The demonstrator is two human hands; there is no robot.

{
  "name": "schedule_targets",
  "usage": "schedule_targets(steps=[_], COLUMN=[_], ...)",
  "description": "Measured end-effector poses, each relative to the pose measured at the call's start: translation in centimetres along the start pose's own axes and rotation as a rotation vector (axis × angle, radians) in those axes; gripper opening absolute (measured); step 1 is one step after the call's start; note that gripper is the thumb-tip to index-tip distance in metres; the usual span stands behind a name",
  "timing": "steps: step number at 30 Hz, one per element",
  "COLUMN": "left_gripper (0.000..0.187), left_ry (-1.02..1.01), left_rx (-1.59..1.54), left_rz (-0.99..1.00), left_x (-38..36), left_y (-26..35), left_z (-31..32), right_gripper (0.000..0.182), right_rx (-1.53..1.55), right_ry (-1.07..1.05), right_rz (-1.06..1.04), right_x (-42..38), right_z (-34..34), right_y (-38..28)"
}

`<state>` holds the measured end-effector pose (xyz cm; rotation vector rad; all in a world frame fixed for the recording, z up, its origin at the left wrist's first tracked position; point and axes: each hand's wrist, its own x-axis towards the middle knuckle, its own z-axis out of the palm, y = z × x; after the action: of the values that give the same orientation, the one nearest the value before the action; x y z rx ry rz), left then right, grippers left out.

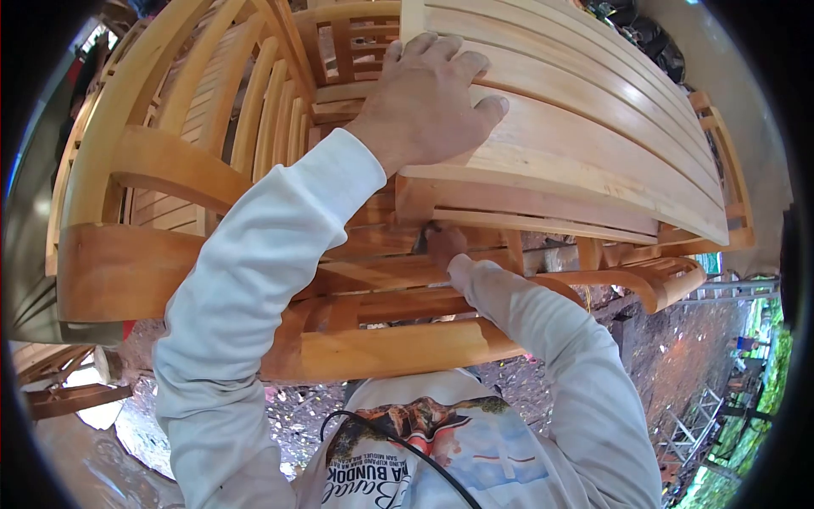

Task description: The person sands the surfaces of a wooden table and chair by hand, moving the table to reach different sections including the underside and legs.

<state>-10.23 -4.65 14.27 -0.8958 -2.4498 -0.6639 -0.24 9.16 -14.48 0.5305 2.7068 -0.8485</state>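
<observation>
My left hand [432, 102] lies on the near left corner of a pale slatted wooden tabletop [585, 127], its fingers spread and holding nothing. Below that edge, my right hand [443, 246] is closed next to the table's wooden leg [414, 200]. A small dark grey piece [421, 238] shows at its fingertips; its kind is not clear. Under the right hand run the seat slats of a varnished wooden bench [381, 348], close in front of my body.
A varnished slatted chair or bench with an armrest [153, 165] stands to the left. Another curved wooden seat [653, 284] is under the table's right side. Leaf-strewn ground [678, 356] lies at the right. A black cable [415, 450] hangs over my shirt.
</observation>
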Motion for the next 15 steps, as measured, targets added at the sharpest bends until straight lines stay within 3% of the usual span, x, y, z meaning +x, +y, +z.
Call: schedule_targets(steps=[3,6,9,12,14,15], left_gripper=[0.054,0.053,0.053,0.052,0.048,0.046], left_ry=[-0.007,0.015,0.033,0.073,0.203,0.277], left_rx=[0.005,-0.005,-0.007,-0.056,-0.363,-0.513], left_rz=[-0.004,-0.005,0.000,-0.003,-0.115,-0.164], left_x=[0.0,-0.1,-0.1,0.0,-0.4,-0.7], left_y=[0.0,-0.2,-0.3,-0.4,-0.3,-0.2], left_z=[0.1,0.3,0.5,0.6,-0.7,-1.5], right_gripper=[0.035,0.039,0.038,0.032,0.031,0.031], right_rx=[0.004,0.018,0.075,0.174,0.559,0.583], right_ry=[0.024,-0.049,0.049,0.273,0.031,0.040], right_rz=[-0.091,0.018,-0.117,-0.627,-0.130,-0.219], right_x=[0.1,-0.8,-2.0,-3.3,-5.5,-7.1], right_z=[0.1,-1.6,-4.6,-10.3,-13.4,-14.3], right_y=[0.4,-0.2,-0.2,1.6,2.3,2.4])
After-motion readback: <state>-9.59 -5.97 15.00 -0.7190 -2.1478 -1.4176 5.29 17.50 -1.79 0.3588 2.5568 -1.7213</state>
